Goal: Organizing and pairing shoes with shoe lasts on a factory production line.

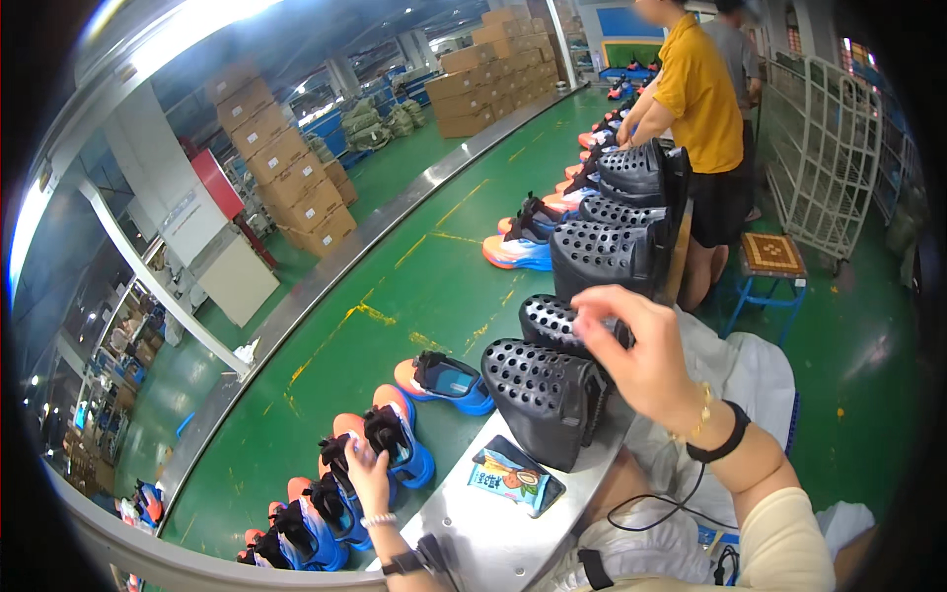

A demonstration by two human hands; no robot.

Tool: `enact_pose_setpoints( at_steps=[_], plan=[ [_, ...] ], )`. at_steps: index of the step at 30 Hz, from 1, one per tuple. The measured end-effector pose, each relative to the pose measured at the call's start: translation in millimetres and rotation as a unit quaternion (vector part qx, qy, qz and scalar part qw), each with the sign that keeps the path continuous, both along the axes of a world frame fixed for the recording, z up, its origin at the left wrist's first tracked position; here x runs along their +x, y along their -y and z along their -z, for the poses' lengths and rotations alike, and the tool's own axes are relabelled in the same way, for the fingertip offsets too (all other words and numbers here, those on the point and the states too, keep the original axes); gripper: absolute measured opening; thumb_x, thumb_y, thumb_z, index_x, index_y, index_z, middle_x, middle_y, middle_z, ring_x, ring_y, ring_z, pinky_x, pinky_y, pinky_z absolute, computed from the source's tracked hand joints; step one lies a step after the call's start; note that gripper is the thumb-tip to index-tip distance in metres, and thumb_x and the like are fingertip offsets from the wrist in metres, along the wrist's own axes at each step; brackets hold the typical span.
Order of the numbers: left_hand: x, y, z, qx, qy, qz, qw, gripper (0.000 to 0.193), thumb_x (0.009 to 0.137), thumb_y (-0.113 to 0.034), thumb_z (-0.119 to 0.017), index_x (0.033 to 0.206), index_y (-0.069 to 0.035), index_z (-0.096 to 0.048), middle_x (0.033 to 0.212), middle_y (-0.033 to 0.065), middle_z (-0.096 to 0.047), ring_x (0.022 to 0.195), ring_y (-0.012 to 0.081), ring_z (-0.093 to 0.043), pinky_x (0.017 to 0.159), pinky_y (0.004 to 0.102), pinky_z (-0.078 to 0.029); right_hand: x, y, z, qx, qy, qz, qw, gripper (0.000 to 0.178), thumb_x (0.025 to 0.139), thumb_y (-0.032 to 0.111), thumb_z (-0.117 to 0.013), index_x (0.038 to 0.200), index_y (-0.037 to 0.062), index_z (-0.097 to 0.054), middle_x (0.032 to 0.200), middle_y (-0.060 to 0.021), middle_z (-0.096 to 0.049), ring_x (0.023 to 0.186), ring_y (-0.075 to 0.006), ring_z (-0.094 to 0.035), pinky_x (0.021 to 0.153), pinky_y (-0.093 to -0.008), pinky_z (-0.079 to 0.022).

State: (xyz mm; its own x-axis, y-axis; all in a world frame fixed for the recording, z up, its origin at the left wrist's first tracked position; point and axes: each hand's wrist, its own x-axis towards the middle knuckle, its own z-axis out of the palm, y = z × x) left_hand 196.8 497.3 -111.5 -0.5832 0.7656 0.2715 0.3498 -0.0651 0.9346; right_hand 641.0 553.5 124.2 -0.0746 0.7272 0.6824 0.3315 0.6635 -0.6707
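Observation:
Orange-and-blue sneakers with black collars stand in a row on the green belt at the lower left. My left hand [367,479] is over one of these sneakers [347,426], its fingers apart at the black collar. My right hand [636,345] is raised above a black perforated hood [552,321], thumb and fingertips brought together. Whatever may be between those fingertips is too small to make out. Another black perforated hood [538,395] stands just in front of it, and a single sneaker [444,382] sits to its left.
A blue snack packet [508,481] lies on a dark flat object on the metal ledge [464,533]. More black hoods [602,252] and sneakers line the belt [424,286] farther off. A person in yellow [700,99] works there, near a stool [772,257] and white rack [824,158].

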Motion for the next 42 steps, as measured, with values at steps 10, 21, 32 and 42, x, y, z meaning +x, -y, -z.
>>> enact_pose_setpoints(
  at_steps=[10, 21, 32, 42],
  plan=[
    [-1, -58, -12, -0.146, -0.239, 0.074, 0.957, 0.069, 0.064, -0.011, -0.084, 0.124, -0.002, -0.052, 0.104, 0.0154, -0.068, 0.096, 0.0291, -0.067, 0.086, 0.0388, -0.051, 45, -54, 65, -0.07, 0.056, -0.056, 0.994, 0.053, 0.077, 0.021, -0.078, 0.121, 0.0018, -0.054, 0.112, -0.0197, -0.063, 0.103, -0.0371, -0.062, 0.089, -0.0397, -0.05],
    [4, -58, -4, -0.163, -0.241, -0.022, 0.956, 0.072, 0.063, -0.017, -0.084, 0.126, -0.004, -0.051, 0.112, 0.0165, -0.066, 0.101, 0.0315, -0.066, 0.089, 0.0387, -0.052, 63, -42, 63, -0.148, 0.128, -0.013, 0.981, 0.064, 0.074, 0.027, -0.082, 0.121, 0.0033, -0.047, 0.111, -0.023, -0.064, 0.104, -0.0414, -0.062, 0.088, -0.0436, -0.05],
    [-15, -57, 19, -0.244, -0.292, -0.17, 0.909, 0.067, 0.057, -0.005, -0.088, 0.118, -0.002, -0.06, 0.101, 0.0206, -0.069, 0.099, 0.0369, -0.066, 0.089, 0.043, -0.052, 54, -35, 68, -0.168, 0.151, 0.001, 0.974, 0.062, 0.076, 0.034, -0.08, 0.122, 0.0066, -0.049, 0.099, -0.0223, -0.067, 0.094, -0.0398, -0.065, 0.081, -0.0431, -0.05],
    [107, -41, -84, 0.013, -0.173, -0.021, 0.985, 0.043, 0.083, -0.001, -0.063, 0.124, -0.001, -0.053, 0.132, 0.0201, -0.053, 0.108, 0.0362, -0.06, 0.088, 0.0398, -0.05, 57, -10, 23, -0.055, -0.044, -0.065, 0.995, 0.057, 0.079, 0.02, -0.081, 0.124, 0.0038, -0.051, 0.099, -0.0127, -0.071, 0.087, -0.019, -0.069, 0.076, -0.0311, -0.053]
  ],
)
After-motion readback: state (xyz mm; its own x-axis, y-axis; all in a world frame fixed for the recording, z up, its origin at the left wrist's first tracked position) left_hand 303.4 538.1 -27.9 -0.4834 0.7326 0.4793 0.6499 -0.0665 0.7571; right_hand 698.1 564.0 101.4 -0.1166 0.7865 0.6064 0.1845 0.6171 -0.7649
